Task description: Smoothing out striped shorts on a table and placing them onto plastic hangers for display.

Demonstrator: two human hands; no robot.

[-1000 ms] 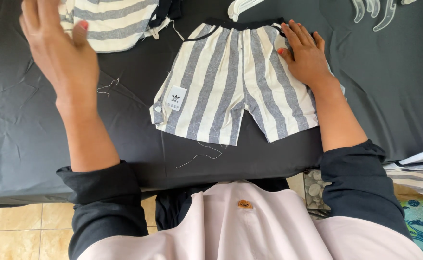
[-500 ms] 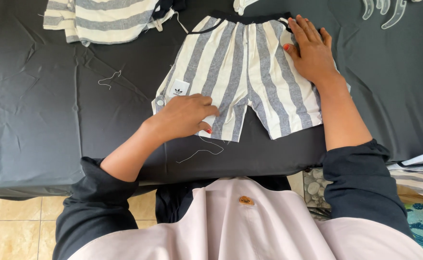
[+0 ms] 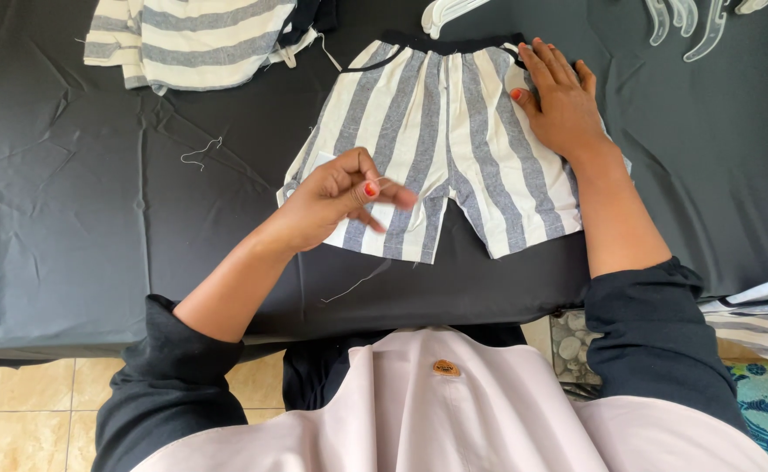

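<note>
A small pair of grey and white striped cloth shorts [image 3: 441, 149] lies flat in the middle of the black cloth-covered bench [image 3: 96, 218], with its dark waistband on the far side and its two legs pointing toward the person.

The left hand [image 3: 336, 197] sits over the left leg of the shorts. Its thumb and fingers are pinched together on what looks like a thin white thread [image 3: 382, 182]; the thread is very fine, so it is hard to be sure. The right hand [image 3: 563, 105] is spread open and pressed flat on the right side of the shorts, near the waistband. It holds nothing and just pins the cloth down.

The shorts look soft, thin and very light. They would fold and wrinkle easily, slide on the bench if pulled, and not break. The waistband or the leg hems look like the best places to take hold, since those edges are thicker.

Near the shorts, toward the person, a loose white thread [image 3: 358, 284] lies on the bench. Left of the shorts is another curly bit of thread [image 3: 199, 153]. Far left and past the shorts lies more folded striped cloth [image 3: 192, 39]. Far right are clear plastic hangers [image 3: 690, 22]. No boxes or bins can be seen.
</note>
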